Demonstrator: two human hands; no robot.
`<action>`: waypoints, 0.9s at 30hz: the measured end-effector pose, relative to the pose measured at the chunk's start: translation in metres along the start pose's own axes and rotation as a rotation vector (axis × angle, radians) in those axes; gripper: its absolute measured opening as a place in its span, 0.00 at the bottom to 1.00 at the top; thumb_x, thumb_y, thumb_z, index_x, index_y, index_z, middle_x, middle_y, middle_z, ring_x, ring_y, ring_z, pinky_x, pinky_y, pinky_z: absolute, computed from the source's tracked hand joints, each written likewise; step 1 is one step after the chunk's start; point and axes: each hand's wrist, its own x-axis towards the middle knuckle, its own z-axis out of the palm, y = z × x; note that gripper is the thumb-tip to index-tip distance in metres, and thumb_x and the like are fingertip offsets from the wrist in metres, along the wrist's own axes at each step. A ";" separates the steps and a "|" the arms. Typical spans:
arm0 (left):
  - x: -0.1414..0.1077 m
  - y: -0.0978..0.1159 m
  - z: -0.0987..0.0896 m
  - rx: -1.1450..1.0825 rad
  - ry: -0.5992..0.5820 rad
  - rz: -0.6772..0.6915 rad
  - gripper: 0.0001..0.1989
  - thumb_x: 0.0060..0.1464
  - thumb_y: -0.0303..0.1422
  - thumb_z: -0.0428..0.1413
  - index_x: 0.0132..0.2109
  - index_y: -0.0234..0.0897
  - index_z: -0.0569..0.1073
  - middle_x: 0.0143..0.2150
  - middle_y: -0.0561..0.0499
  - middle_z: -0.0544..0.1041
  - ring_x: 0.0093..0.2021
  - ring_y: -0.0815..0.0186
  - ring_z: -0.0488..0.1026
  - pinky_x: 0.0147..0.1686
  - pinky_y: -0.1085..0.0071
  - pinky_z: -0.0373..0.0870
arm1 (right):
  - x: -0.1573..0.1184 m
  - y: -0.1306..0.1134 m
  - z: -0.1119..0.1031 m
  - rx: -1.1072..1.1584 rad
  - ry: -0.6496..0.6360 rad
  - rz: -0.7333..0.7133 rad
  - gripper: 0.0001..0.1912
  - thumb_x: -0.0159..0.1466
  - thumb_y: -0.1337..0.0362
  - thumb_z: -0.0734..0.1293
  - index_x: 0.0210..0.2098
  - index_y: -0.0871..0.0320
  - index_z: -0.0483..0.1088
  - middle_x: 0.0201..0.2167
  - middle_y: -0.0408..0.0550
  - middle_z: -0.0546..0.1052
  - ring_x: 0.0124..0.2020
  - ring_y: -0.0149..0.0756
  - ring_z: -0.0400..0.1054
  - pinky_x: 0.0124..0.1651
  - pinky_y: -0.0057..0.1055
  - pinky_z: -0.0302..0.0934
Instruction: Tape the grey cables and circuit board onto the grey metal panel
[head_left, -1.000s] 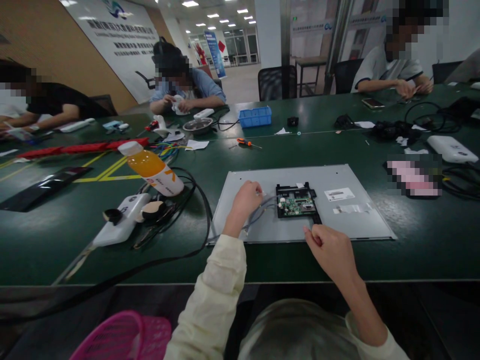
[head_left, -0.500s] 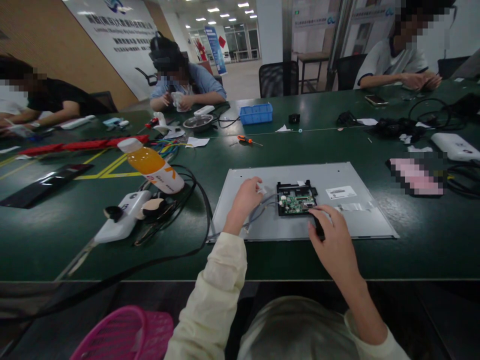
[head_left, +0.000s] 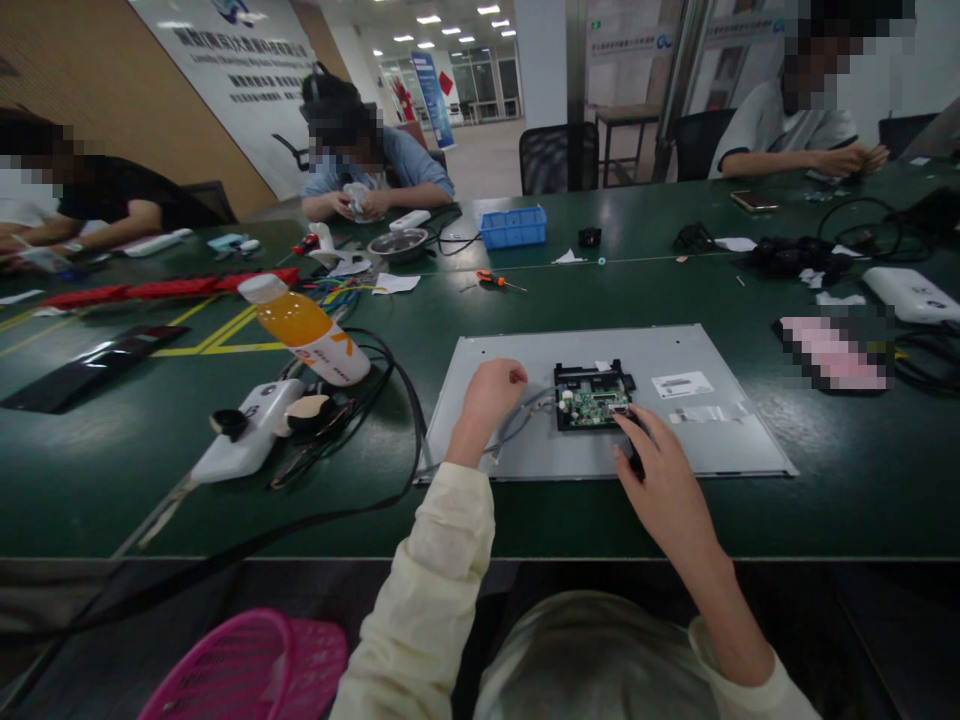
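Circuit board lies on grey panel, long axis apparently side to side. I've right hand nearer: grip spread, fingertips at board's near right corner (contact unclear from here). Left hand curled, left of board, beside cables; can't tell if pinching.

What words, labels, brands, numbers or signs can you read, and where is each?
None reads surely enough to quote.
White label on the grey panel: print too small.
Circuit board: any markings too small.
Orange drink bottle: label print too small.
White device beside it: mark blurred.
Wall sign: Chinese characters and smaller lines, blurred.
Blue banner: too blurred.
Glass-door lettering: blurred.
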 end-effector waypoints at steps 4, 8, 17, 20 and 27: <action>0.000 -0.002 0.002 -0.021 0.027 0.003 0.10 0.50 0.23 0.53 0.37 0.35 0.78 0.36 0.47 0.80 0.36 0.62 0.75 0.40 0.69 0.69 | 0.000 -0.001 0.000 -0.016 -0.016 0.012 0.23 0.67 0.62 0.57 0.61 0.59 0.62 0.61 0.59 0.63 0.63 0.51 0.56 0.61 0.54 0.57; 0.001 -0.002 0.001 -0.074 0.017 0.061 0.11 0.51 0.24 0.52 0.40 0.33 0.77 0.38 0.46 0.79 0.38 0.63 0.75 0.41 0.69 0.70 | 0.000 -0.001 0.000 -0.028 -0.020 0.021 0.23 0.67 0.62 0.56 0.60 0.59 0.62 0.61 0.59 0.63 0.64 0.50 0.54 0.62 0.53 0.56; -0.006 0.004 -0.003 -0.154 -0.161 0.262 0.07 0.48 0.29 0.58 0.37 0.36 0.77 0.37 0.50 0.76 0.39 0.65 0.74 0.40 0.71 0.69 | 0.000 -0.001 -0.001 -0.021 0.010 0.016 0.22 0.68 0.62 0.56 0.60 0.57 0.63 0.61 0.57 0.64 0.64 0.48 0.55 0.62 0.51 0.56; -0.006 0.002 -0.002 -0.154 -0.189 0.270 0.07 0.48 0.29 0.59 0.37 0.36 0.77 0.36 0.51 0.76 0.38 0.65 0.73 0.40 0.71 0.69 | 0.001 -0.002 -0.003 -0.033 0.023 0.031 0.21 0.68 0.62 0.56 0.59 0.58 0.63 0.60 0.57 0.65 0.64 0.48 0.55 0.63 0.50 0.56; -0.006 0.002 -0.003 -0.158 -0.208 0.257 0.07 0.47 0.27 0.59 0.36 0.35 0.78 0.35 0.50 0.77 0.37 0.64 0.74 0.38 0.71 0.69 | 0.008 0.032 -0.019 -0.233 0.097 0.111 0.24 0.68 0.58 0.57 0.60 0.61 0.62 0.61 0.59 0.65 0.65 0.53 0.52 0.63 0.53 0.52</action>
